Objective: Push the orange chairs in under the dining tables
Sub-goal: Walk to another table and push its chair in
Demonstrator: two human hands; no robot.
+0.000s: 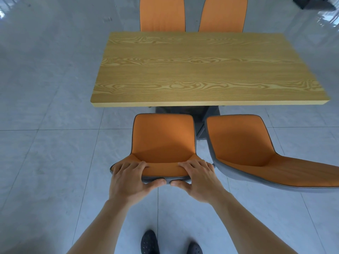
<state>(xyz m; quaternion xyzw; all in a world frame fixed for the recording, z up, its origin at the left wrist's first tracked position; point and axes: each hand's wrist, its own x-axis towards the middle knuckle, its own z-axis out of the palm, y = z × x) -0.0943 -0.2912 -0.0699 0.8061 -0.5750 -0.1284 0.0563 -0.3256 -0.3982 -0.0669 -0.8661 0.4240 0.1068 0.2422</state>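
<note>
An orange chair (163, 138) with a grey shell stands in front of me, its seat facing the wood-grain dining table (201, 70) and lying short of the table's near edge. My left hand (132, 180) and my right hand (196, 178) both grip the top of its backrest, fingers over the front, thumbs behind. A second orange chair (253, 149) stands to the right, turned at an angle and also out from the table. Two more orange chairs (162, 14) (222, 14) show their backrests at the table's far side.
Grey tiled floor (55, 143) lies all around. The table's dark pedestal base (203, 116) stands between the two near chairs. Another dark table base (313, 3) sits at the far right. My dark shoes (149, 242) are at the bottom.
</note>
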